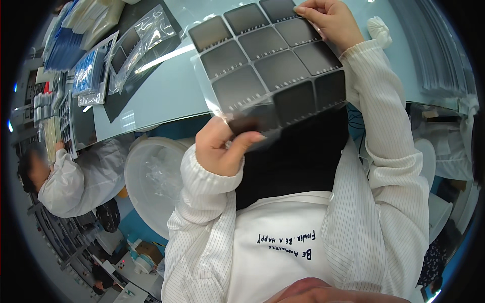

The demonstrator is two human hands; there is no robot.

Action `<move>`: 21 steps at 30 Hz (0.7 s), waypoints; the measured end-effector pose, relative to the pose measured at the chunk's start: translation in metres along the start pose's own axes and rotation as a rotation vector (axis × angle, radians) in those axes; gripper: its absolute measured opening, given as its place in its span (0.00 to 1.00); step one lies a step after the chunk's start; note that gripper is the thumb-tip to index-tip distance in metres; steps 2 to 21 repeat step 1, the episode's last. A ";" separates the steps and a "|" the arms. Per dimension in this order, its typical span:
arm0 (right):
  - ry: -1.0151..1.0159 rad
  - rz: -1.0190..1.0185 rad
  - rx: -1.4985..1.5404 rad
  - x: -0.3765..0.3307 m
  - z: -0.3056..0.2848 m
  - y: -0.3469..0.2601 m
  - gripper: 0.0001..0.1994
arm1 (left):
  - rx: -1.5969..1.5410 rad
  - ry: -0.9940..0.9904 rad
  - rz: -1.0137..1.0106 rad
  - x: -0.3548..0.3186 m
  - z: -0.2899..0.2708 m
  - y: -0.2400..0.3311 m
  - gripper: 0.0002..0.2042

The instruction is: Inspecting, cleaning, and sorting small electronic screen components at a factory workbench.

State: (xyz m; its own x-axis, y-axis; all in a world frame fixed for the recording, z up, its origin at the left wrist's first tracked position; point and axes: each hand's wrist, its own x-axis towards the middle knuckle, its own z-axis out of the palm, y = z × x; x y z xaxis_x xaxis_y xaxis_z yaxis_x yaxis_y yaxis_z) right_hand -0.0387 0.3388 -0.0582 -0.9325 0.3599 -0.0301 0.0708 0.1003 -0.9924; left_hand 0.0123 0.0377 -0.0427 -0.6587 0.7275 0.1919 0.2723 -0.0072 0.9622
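Note:
A clear film sheet [280, 65] bearing several dark grey rectangular panels, each with a row of small pale marks along one edge, is held up tilted above the table's front edge. My left hand [222, 149] grips its lower left corner, thumb on top and fingers underneath. At the far right corner, my right hand [333, 22] pinches the edge between thumb and fingers. The sheet's near row bends downward over my lap. Part of the left fingers is hidden behind it.
The glass-topped table [156, 103] carries a clear bag with dark panels [139, 48], blue-white packets [91, 76], a crumpled white wad [379, 31] and a stack of clear sheets [429, 50]. A white bin [151, 177] stands below. A co-worker in white [81, 177] sits left.

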 end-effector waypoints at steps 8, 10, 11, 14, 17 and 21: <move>0.007 0.005 -0.002 -0.003 0.003 0.000 0.07 | -0.063 0.115 -0.194 -0.009 0.000 0.003 0.13; 0.007 0.005 -0.002 -0.003 0.003 0.000 0.07 | -0.063 0.115 -0.194 -0.009 0.000 0.003 0.13; 0.007 0.005 -0.002 -0.003 0.003 0.000 0.07 | -0.063 0.115 -0.194 -0.009 0.000 0.003 0.13; 0.007 0.005 -0.002 -0.003 0.003 0.000 0.07 | -0.063 0.115 -0.194 -0.009 0.000 0.003 0.13; 0.007 0.005 -0.002 -0.003 0.003 0.000 0.07 | -0.063 0.115 -0.194 -0.009 0.000 0.003 0.13; 0.007 0.005 -0.002 -0.003 0.003 0.000 0.07 | -0.063 0.115 -0.194 -0.009 0.000 0.003 0.13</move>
